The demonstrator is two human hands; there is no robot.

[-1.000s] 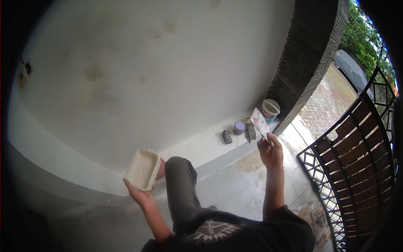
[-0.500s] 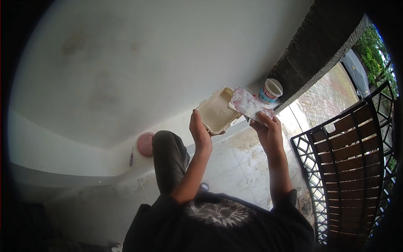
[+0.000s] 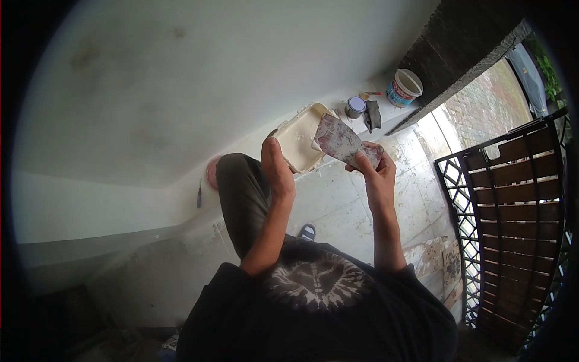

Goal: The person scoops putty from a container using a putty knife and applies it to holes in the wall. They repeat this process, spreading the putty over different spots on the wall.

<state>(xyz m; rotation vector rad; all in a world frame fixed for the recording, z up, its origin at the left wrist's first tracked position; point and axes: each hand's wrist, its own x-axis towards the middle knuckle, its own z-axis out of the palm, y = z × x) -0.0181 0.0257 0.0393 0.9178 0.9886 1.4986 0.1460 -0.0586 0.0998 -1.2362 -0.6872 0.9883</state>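
My left hand (image 3: 278,169) is wrapped around the side of a shallow cream-coloured tray (image 3: 309,165), its thumb up along the near edge. Smooth off-white paste (image 3: 300,142) lies inside the tray. In my right hand (image 3: 378,175) is a broad, flat putty scraper (image 3: 341,140), gripped at its narrower end with the thumb on top. White and reddish smears cover the scraper's face. Its wide edge overlaps the right rim of the tray in this view. Both things are held up in front of me, beside my bent, trousered knee (image 3: 241,187).
By the pale wall (image 3: 241,72) stand a small tin (image 3: 356,105), a dark crumpled cloth (image 3: 373,116), a brush (image 3: 370,95) and a labelled bucket (image 3: 403,90). A reddish round lid (image 3: 211,174) and a screwdriver-like tool (image 3: 199,194) lie left of my knee. A slatted gate (image 3: 512,208) stands right.
The view has shifted, bringing the tin, cloth and brush into sight. The scraper has turned, its wide edge now pointing more up and left; both hands keep their holds.
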